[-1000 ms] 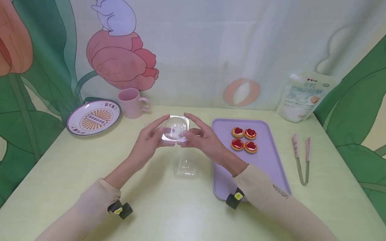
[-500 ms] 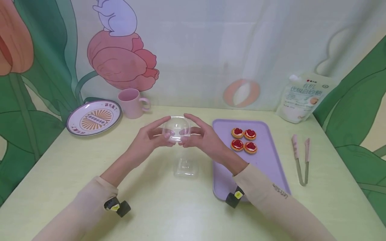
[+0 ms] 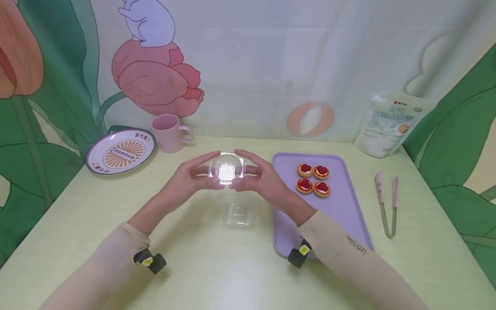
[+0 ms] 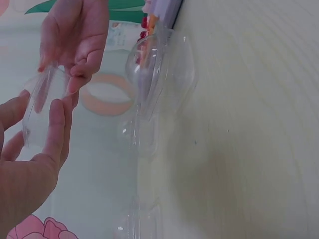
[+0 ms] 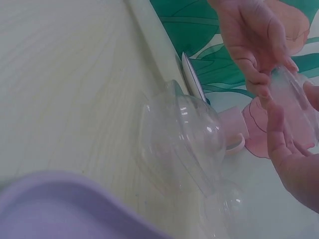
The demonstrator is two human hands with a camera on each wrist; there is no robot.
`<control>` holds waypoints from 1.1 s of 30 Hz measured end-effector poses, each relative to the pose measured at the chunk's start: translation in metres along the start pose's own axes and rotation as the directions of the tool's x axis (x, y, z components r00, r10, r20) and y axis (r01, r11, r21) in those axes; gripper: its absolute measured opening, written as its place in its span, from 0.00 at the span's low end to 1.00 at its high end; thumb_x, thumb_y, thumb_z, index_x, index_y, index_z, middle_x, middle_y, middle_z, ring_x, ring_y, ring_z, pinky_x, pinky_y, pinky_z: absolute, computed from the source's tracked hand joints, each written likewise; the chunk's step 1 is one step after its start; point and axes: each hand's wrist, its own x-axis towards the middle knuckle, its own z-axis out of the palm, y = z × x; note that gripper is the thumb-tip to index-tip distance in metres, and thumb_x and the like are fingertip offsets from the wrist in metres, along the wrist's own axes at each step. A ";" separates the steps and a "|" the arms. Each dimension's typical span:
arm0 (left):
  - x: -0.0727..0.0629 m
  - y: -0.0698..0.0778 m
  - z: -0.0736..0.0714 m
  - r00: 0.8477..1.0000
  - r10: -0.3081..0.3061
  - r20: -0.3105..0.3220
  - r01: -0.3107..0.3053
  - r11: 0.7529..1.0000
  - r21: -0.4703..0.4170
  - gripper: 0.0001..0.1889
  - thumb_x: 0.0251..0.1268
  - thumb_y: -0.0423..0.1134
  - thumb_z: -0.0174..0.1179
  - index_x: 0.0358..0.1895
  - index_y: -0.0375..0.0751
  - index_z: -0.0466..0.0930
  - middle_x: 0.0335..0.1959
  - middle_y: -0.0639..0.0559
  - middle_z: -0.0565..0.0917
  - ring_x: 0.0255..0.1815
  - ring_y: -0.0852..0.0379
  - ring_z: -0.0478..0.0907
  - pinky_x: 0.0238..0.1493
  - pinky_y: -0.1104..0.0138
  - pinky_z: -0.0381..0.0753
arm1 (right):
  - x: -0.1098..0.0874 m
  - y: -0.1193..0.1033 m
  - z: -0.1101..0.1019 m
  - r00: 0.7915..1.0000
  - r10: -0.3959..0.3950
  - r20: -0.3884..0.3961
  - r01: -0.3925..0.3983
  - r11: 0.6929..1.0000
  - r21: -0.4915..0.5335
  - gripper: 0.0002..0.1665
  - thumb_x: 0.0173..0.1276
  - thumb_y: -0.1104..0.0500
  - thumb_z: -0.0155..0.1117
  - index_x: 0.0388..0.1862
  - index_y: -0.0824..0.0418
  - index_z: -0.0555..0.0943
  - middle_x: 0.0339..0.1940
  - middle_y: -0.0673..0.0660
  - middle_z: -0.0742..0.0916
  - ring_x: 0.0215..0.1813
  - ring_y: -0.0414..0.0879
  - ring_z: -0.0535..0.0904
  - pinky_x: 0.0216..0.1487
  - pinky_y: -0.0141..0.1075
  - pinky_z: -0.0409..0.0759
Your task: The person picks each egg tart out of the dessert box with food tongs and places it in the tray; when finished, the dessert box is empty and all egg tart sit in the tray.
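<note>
A small clear plastic clamshell box with a rounded dome is held up above the table by both hands. My left hand grips its left side, fingers at the far edge and thumb at the near edge. On the opposite side, my right hand grips it the same way. Bright glare covers the middle of the box in the head view. Below the hands, another clear plastic box stands on the table. In the left wrist view, a clear domed box stands beyond the hands.
A purple tray bearing several red-topped tarts lies to the right. Beyond it are tongs and a white pouch. A pink mug and a patterned plate sit at the back left.
The held box has been tilted, away and then back, so its glare faded and then returned brighter. Both hands have sunk slightly while keeping their grip.
</note>
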 end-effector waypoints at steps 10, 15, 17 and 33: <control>0.000 -0.002 -0.022 0.989 -0.137 0.061 0.128 0.984 0.123 0.36 0.63 0.38 0.67 0.74 0.59 0.66 0.63 0.45 0.76 0.61 0.44 0.75 0.62 0.50 0.77 | 0.003 0.000 -0.007 0.995 0.086 0.056 -0.083 0.995 -0.050 0.44 0.69 0.68 0.64 0.79 0.48 0.58 0.62 0.70 0.81 0.48 0.55 0.89 0.55 0.46 0.84; -0.014 -0.015 -0.048 0.977 -0.198 0.079 0.179 0.962 0.204 0.36 0.62 0.44 0.69 0.73 0.64 0.66 0.61 0.47 0.77 0.61 0.46 0.74 0.61 0.52 0.74 | -0.001 -0.011 -0.024 0.996 0.090 -0.004 -0.090 0.988 -0.124 0.40 0.72 0.62 0.62 0.78 0.50 0.58 0.59 0.68 0.84 0.48 0.55 0.89 0.55 0.45 0.84; -0.021 -0.022 -0.058 0.974 -0.204 0.093 0.180 0.958 0.222 0.36 0.63 0.43 0.68 0.74 0.62 0.65 0.59 0.45 0.78 0.60 0.46 0.75 0.61 0.52 0.74 | -0.003 -0.016 -0.031 0.996 0.086 -0.024 -0.088 0.990 -0.113 0.37 0.73 0.62 0.60 0.78 0.51 0.59 0.59 0.69 0.84 0.49 0.55 0.89 0.56 0.45 0.84; -0.044 -0.056 -0.084 0.941 -0.302 0.150 0.243 0.916 0.319 0.35 0.63 0.36 0.67 0.74 0.41 0.65 0.58 0.32 0.74 0.48 0.47 0.84 0.53 0.62 0.80 | -0.008 -0.025 -0.039 0.992 0.124 -0.028 -0.127 0.983 -0.132 0.27 0.75 0.62 0.54 0.71 0.56 0.67 0.49 0.64 0.86 0.49 0.54 0.87 0.55 0.43 0.84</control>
